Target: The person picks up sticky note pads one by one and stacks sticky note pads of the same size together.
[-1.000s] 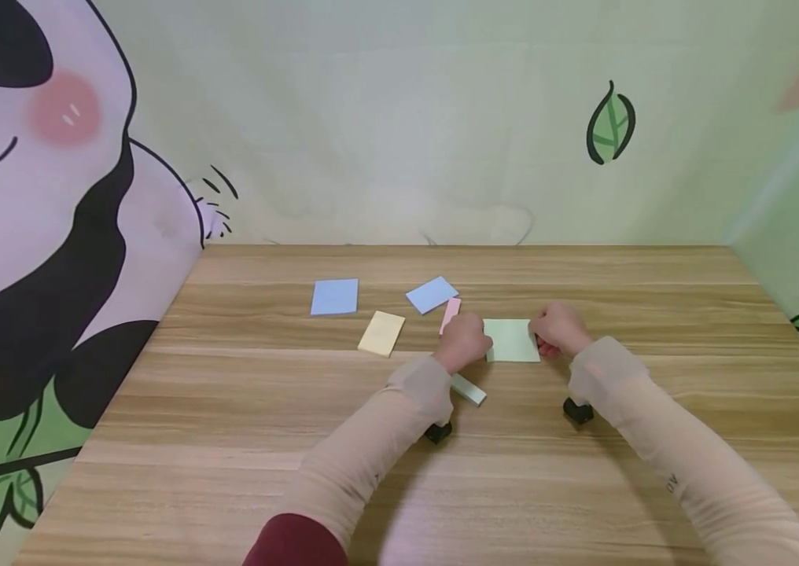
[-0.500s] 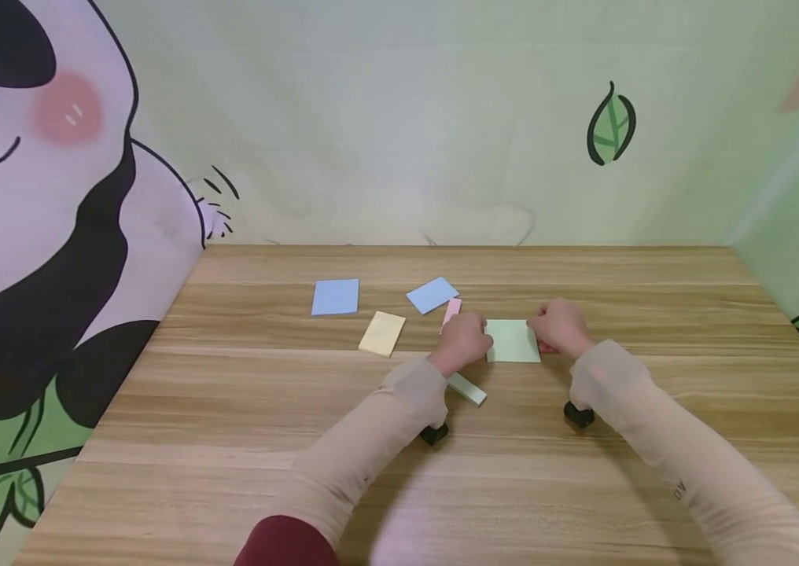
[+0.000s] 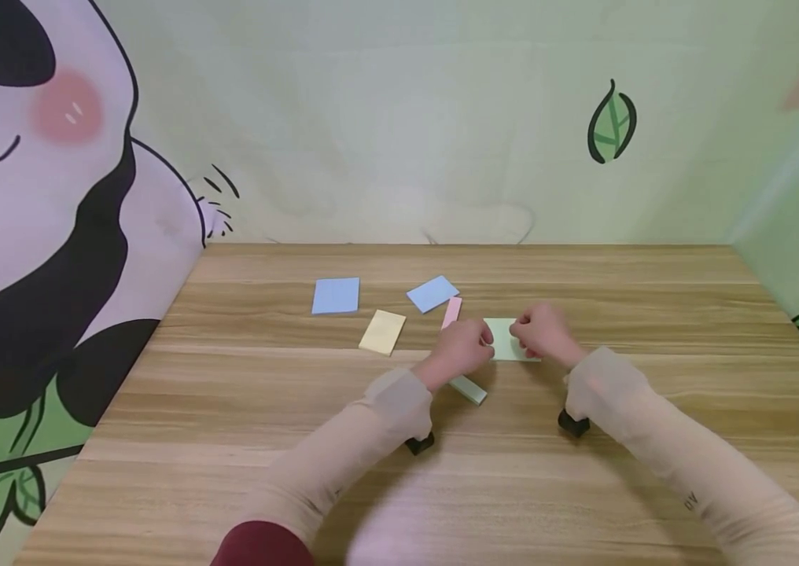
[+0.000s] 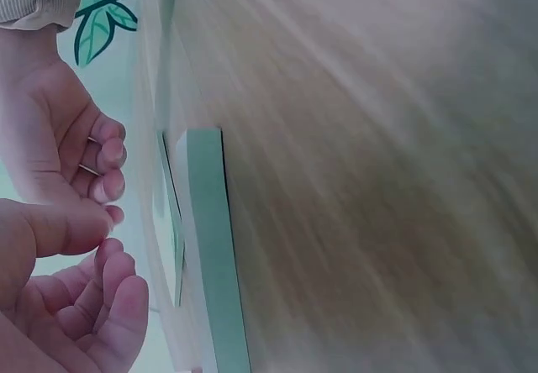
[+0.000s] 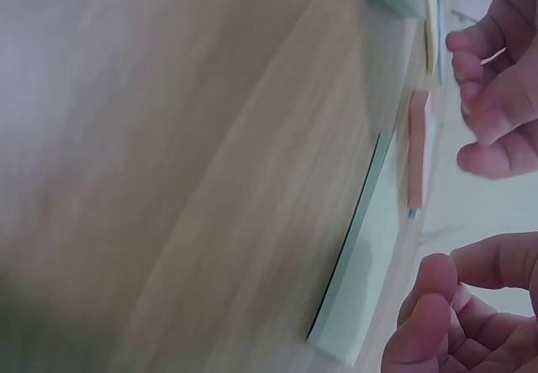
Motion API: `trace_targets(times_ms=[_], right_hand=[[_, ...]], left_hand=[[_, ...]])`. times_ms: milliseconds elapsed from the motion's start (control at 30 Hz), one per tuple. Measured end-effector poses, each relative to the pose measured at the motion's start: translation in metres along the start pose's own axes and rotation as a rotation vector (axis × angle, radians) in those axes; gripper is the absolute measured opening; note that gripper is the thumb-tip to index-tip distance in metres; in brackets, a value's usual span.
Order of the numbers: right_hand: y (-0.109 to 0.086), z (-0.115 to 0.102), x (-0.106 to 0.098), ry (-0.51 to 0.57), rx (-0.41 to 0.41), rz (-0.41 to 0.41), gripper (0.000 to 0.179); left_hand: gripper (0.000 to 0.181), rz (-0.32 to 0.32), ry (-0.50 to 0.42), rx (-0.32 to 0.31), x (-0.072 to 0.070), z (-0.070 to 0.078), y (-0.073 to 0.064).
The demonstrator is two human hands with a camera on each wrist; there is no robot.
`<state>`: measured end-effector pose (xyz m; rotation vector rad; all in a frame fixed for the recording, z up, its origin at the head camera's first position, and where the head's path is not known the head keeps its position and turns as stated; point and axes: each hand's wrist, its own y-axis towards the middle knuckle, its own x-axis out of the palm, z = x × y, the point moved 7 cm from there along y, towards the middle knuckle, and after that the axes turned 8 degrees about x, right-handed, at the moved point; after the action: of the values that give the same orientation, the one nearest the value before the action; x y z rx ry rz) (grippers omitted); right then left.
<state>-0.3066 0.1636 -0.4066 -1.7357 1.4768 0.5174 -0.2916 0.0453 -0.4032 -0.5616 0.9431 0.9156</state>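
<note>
A pale green sticky note pad (image 3: 502, 327) lies flat on the table between the two hands in the head view. My left hand (image 3: 462, 347) hovers by its left edge, fingers loosely bent and nothing seen between them. Over its right part is my right hand (image 3: 544, 333), thumb and forefinger close together, with no note visible in them. Both hands appear raised off the pad in the right wrist view, where its green side (image 5: 357, 260) shows. Below my left hand lies a narrow green note pad (image 3: 469, 390); a narrow pink one (image 3: 451, 310) is partly hidden behind that hand.
Farther left on the wooden table (image 3: 230, 440) lie a square blue pad (image 3: 336, 295), a yellow pad (image 3: 382, 332) and a second blue pad (image 3: 432, 293) touching or nearly touching the pink one. A printed wall (image 3: 371, 141) rises behind the table's far edge.
My right hand has shifted left from the green pad's right edge to above it. The left hand's fingers have loosened, and its forearm has swung left. The pads have stayed put.
</note>
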Motion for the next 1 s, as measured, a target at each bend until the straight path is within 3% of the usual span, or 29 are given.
trace_targets(times_ms=[300, 633, 833, 1000], right_hand=[[-0.014, -0.019, 0.021, 0.019, -0.094, -0.098, 0.018], [-0.024, -0.027, 0.037, -0.016, -0.095, -0.149, 0.021], [-0.027, -0.029, 0.045, -0.018, -0.094, -0.17, 0.02], [-0.029, -0.031, 0.051, -0.029, -0.099, -0.183, 0.017]], left_hand=[[0.011, -0.006, 0.05, 0.055, -0.004, 0.005, -0.012], [0.008, -0.036, 0.101, 0.067, -0.009, 0.004, -0.02], [0.015, -0.092, 0.123, 0.033, -0.008, -0.002, -0.025], [0.031, -0.156, 0.112, -0.055, -0.005, -0.013, -0.031]])
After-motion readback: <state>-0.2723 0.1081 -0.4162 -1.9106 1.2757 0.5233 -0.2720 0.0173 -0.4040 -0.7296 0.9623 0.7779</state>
